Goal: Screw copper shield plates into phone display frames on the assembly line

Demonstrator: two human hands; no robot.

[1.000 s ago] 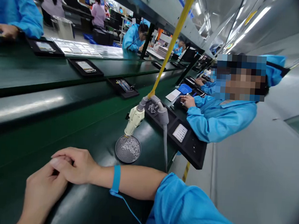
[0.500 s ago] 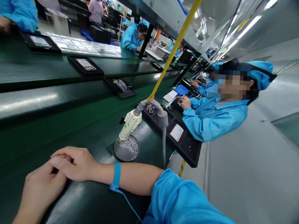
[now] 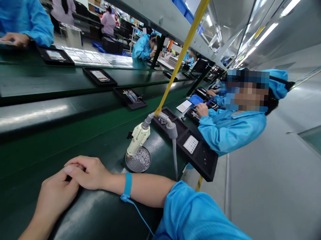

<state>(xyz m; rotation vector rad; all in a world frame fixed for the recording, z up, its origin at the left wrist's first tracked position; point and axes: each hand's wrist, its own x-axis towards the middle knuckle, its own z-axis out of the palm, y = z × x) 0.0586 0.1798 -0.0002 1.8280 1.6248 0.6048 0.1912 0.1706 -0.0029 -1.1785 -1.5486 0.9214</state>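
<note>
My right hand lies over my left hand, and the two are clasped together on the green bench top. The right fingers wrap over the left knuckles; the left fingers are folded and mostly hidden under the right palm. No object shows between them. A blue wrist strap with a thin blue cord circles my right wrist. Beyond that forearm, a round perforated metal disc sits on the bench, and a cream fitting with a grey neck stands over it.
A yellow tube slopes up from the fitting, beside a grey tapered pipe. A black compartment tray holds a white card and small parts. Black trays with devices line the belt. A co-worker in blue sits at the right.
The view has shifted slightly, so my clasped hands appear a little further right. Across the belt at the left, a co-worker's hand shows more fully. My hands stay clasped.
</note>
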